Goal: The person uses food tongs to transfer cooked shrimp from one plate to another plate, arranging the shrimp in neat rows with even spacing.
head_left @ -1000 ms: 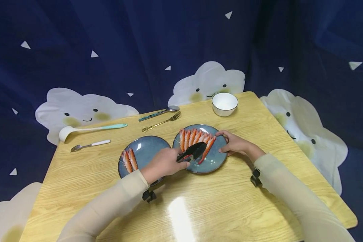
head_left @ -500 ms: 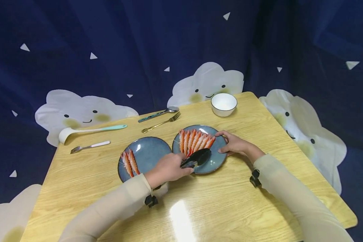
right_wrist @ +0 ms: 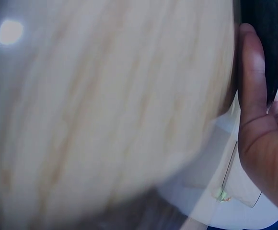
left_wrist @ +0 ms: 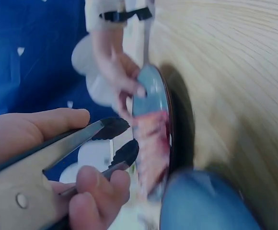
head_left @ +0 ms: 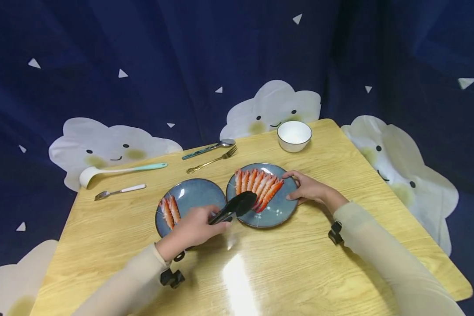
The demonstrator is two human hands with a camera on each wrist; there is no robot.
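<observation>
My left hand (head_left: 191, 226) grips a pair of black-tipped tongs (head_left: 237, 206) over the table between two blue plates. In the left wrist view the tong tips (left_wrist: 125, 152) stand apart with nothing between them. On the right plate (head_left: 282, 213) several red-and-white shrimp (head_left: 256, 184) lie side by side; the tongs overlap their near ends in the head view. My right hand (head_left: 310, 189) holds that plate by its right rim, thumb on the near side. The left plate (head_left: 199, 193), partly hidden by my left hand, carries two shrimp (head_left: 170, 210) at its left side.
A white bowl (head_left: 294, 136) stands at the back right of the wooden table (head_left: 292, 267). Along the back lie a spoon (head_left: 209, 149) and a gold fork (head_left: 212, 159). To the left are a white ladle (head_left: 122, 170) with a mint handle and a white-handled fork (head_left: 120, 192).
The tongs shifted right across the right plate, then back left and toward me with my left hand, uncovering the rightmost shrimp. My right hand has stayed at the rim.
</observation>
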